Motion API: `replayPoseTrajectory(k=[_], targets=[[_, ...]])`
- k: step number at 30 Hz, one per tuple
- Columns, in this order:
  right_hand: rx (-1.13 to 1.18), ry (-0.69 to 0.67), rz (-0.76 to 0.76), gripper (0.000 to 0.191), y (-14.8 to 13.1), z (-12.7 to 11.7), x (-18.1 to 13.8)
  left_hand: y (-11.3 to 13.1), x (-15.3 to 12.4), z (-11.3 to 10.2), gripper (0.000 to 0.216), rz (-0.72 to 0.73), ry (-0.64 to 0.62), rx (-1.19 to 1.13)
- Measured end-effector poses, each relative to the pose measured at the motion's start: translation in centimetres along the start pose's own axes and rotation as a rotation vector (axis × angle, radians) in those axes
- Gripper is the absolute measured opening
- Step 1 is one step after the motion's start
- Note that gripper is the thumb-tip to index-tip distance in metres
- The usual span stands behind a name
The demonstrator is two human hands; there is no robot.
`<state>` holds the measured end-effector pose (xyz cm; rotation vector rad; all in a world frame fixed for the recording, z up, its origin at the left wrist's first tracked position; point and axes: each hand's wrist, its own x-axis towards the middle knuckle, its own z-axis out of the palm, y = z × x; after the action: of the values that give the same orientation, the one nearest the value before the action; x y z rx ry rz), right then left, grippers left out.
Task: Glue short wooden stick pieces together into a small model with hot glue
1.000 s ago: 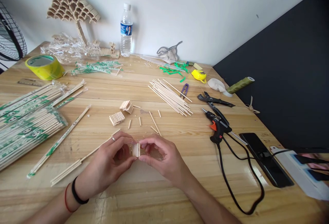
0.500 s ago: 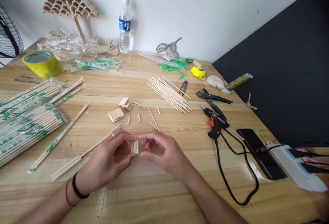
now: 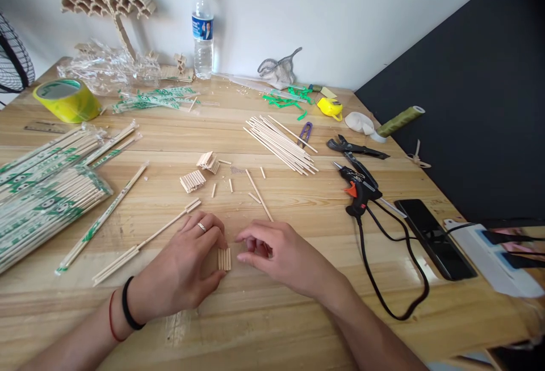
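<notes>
Between the thumb and forefinger of my left hand (image 3: 187, 260) is a small panel of short wooden stick pieces (image 3: 224, 259), lined up side by side low over the tabletop. My right hand (image 3: 272, 249) hovers just to its right, fingers curved and apart from the thumb, with nothing seen between them. Beyond my hands sit two little bundles of cut sticks, a near one (image 3: 193, 181) and a far one (image 3: 208, 162). Loose short pieces, one of them a cut stick (image 3: 231, 185), lie around. A longer joined stick piece (image 3: 157, 234) rests left of my left hand.
Bare chopsticks (image 3: 281, 144) are piled mid-table; wrapped chopsticks (image 3: 46, 206) lie at left. On the right are a glue gun (image 3: 360, 195) with a looping cable, pliers (image 3: 357, 148) and a phone (image 3: 435, 239). A water bottle (image 3: 203, 36) and yellow tape roll (image 3: 67, 101) stand farther back.
The view has tilted down slightly. My left hand still grips the stick panel, now lower and closer to the tabletop. The right hand has drawn a little away to the right.
</notes>
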<state>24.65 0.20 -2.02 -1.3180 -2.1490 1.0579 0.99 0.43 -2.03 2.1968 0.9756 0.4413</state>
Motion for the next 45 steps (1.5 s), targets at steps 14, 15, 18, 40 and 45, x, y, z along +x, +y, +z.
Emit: replayPoseTrajectory(k=[14,15,18,40,45], targets=[[-0.096,-0.034,0.02,0.02,-0.8,1.7,0.0,0.0,0.0,0.1,0.021,0.038,-0.004,0.022],[-0.086,-0.028,0.023,0.02,-0.8,1.8,0.0,0.0,0.0,0.1,0.02,0.04,0.0,0.023],[-0.076,-0.016,0.013,0.019,-0.8,1.9,0.0,0.1,0.1,0.1,0.014,0.045,0.005,0.031],[-0.085,-0.03,0.021,0.016,-1.1,1.9,-0.1,0.1,-0.1,0.6,0.008,-0.008,0.02,0.125],[-0.069,-0.04,0.021,0.014,-1.3,1.8,-0.3,-0.1,-0.1,0.4,0.007,-0.005,0.003,0.094]])
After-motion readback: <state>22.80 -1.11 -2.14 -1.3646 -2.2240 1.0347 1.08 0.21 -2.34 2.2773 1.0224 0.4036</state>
